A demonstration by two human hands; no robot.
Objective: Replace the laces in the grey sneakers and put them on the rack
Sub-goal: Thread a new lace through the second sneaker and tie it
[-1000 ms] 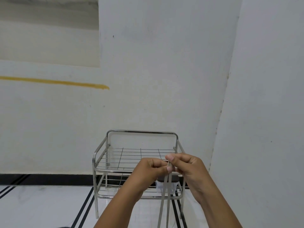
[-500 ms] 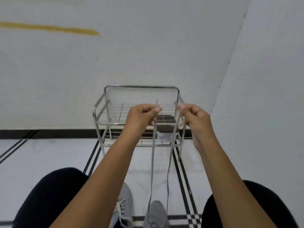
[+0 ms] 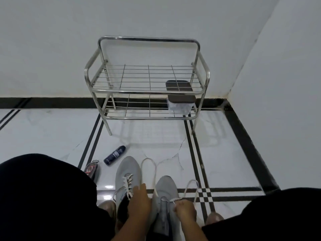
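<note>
Lying at the far left of the white tiled floor (image 3: 217, 153) with black stripes, a small red and black object (image 3: 91, 169) sits partly hidden behind the person's black-clad left knee (image 3: 43, 197); what it is cannot be made out. Just right of it a dark blue cylindrical bottle (image 3: 114, 155) lies on its side. Next comes the left grey fabric sneaker (image 3: 127, 173), toe pointing toward the wall, threaded with a white lace (image 3: 128, 186) across its eyelets. The left hand (image 3: 139, 202) rests between the two shoes, its fingers fairly straight and lying against the inner side of the left sneaker; whether it grips anything is unclear. Beside it stands the right grey fabric sneaker (image 3: 165, 190), set a little nearer the person. A long pale lace (image 3: 150, 166) runs from it in two loose loops on the floor, one ahead between the shoes and one off to the right. The right hand (image 3: 185, 210) is curled over this sneaker's eyelets, pinching that lace. Farther back, against the white wall, stands the two-tier chrome wire rack (image 3: 147, 92), well apart from both sneakers. On its lower shelf, at the right end, sits a clear plastic box with a dark brown lid (image 3: 180, 98).
</note>
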